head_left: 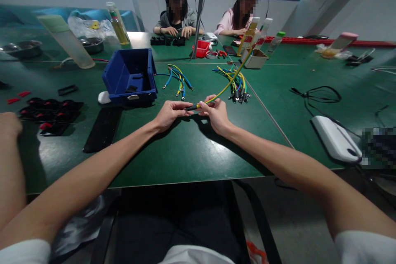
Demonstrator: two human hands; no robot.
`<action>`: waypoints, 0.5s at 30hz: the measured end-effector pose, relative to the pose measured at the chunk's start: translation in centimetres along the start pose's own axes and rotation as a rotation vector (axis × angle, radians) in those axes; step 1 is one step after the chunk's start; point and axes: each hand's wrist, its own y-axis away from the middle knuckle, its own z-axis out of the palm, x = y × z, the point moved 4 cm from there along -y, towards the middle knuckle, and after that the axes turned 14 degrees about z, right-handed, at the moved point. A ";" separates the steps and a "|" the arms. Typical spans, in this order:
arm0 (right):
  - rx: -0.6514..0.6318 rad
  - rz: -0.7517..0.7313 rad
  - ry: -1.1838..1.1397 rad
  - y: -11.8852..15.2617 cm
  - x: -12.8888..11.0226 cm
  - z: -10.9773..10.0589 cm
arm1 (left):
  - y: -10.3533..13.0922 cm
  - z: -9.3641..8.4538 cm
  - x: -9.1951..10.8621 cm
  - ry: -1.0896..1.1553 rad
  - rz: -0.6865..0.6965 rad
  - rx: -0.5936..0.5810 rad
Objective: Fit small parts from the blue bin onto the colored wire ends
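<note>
A yellow-green wire (228, 83) with a black sleeve (192, 107) at its near end lies between my hands. My left hand (169, 114) pinches the black-sleeved end between thumb and fingers. Closed round the wire just behind the sleeve is my right hand (216, 114); the free length rises up and to the right. Beyond my left hand, blue and yellow-green wires with metal ring terminals (179, 80) lie loosely. A thicker bunch of wires with black-sleeved ends (237, 86) rests beyond my right hand.
A blue bin (108, 75) holding small black parts stands left of my hands, with a black phone (103, 130) before it. Black parts (51, 111) lie farther left, near another person's arm (12, 152). A white power bank (335, 138) sits right. Two people work across the table.
</note>
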 end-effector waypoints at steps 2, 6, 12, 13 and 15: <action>0.000 -0.003 0.003 0.0 0.0 0.0 | 0.0 0.0 0.0 -0.001 0.002 -0.003; 0.007 -0.009 0.014 0.0 0.0 0.0 | 0.0 0.0 0.0 -0.009 -0.001 -0.008; 0.026 -0.059 0.087 -0.3 0.0 -0.1 | -0.1 0.0 0.0 -0.116 0.031 0.027; 0.036 -0.078 0.107 -0.4 -0.1 -0.1 | 0.0 0.0 0.0 -0.157 0.039 0.032; 0.066 -0.110 0.144 -0.4 -0.3 -0.1 | 0.0 0.1 0.1 -0.215 0.042 0.040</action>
